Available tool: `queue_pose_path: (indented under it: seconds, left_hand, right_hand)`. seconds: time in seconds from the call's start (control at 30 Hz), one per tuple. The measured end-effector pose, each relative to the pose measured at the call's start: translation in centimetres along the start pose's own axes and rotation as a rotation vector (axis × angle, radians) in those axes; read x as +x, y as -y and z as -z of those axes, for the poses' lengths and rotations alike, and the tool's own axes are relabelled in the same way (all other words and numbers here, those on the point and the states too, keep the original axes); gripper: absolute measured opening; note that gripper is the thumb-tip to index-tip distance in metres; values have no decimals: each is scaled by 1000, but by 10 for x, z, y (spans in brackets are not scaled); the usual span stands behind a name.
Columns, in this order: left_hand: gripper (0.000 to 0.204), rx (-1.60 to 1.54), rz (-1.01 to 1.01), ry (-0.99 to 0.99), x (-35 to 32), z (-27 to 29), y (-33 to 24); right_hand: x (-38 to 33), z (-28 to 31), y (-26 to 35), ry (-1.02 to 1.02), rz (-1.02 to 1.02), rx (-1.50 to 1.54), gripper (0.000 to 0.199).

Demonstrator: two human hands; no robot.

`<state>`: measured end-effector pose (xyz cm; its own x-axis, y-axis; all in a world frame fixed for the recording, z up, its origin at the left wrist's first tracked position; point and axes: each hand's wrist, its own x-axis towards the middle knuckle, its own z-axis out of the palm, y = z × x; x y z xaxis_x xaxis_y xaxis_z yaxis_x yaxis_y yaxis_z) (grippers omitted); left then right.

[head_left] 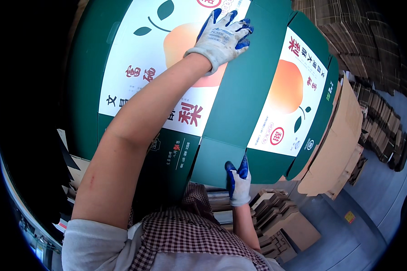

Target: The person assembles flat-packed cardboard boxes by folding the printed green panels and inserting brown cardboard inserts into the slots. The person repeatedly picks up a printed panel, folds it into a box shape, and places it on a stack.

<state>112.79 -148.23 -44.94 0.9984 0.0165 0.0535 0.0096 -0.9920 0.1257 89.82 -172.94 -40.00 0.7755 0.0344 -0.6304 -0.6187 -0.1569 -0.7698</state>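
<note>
I am holding a big flat green carton blank [239, 104] up in front of my chest, its printed white panels with a peach-coloured fruit picture facing me and its plain green middle strip running from my far hand down to my near one. My left hand [224, 38], in a grey glove with blue fingertips, is lying open and spread flat on the far end of that strip, pressing on the board rather than closing around anything. My right hand [238, 180], gloved the same way, is pinching the near edge of the carton blank, fingers [243, 166] showing on the printed side; the thumb seems to be behind, though I cannot see it. I am judging the board to be light but broad and floppy along its score lines, stiff only across each panel, with a glossy face that could slide under a flat palm, so the edges and folds look like the safest places to grip, one hand at each end. Beyond the carton blank on its right side, brown cardboard sheets [343, 135] are leaning, and further out stacks of folded cardboard [384, 122] are standing on the grey floor [380, 189]. Below the carton blank, near my right wrist, smaller cardboard pieces [276, 212] are piled.
</note>
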Motion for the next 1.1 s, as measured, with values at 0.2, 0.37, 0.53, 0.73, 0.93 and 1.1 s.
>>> queue_pose_path:
  seconds: [0.2,0.37,0.53,0.73,0.93,1.1]
  left_hand:
    - [48,8,3,24,5,7,-2]
    - [49,-17,-41,-30,5,2,1]
    - [48,-38,-56,-10,7,6,3]
    - [47,-43,-67,-31,11,18,6]
    - [51,-35,-64,37,19,37,-8]
    - [51,47,10,130,40,42,-17]
  right_hand:
    - [5,0,-14,-72,20,-86,54]
    - [1,0,-16,-103,71,-238,54]
    - [-39,32,-19,-278,116,-658,37]
    - [13,-16,46,-93,698,-927,48]
    - [87,-74,63,-42,867,-1108,59]
    - [90,-73,70,-9,802,-1049,65]
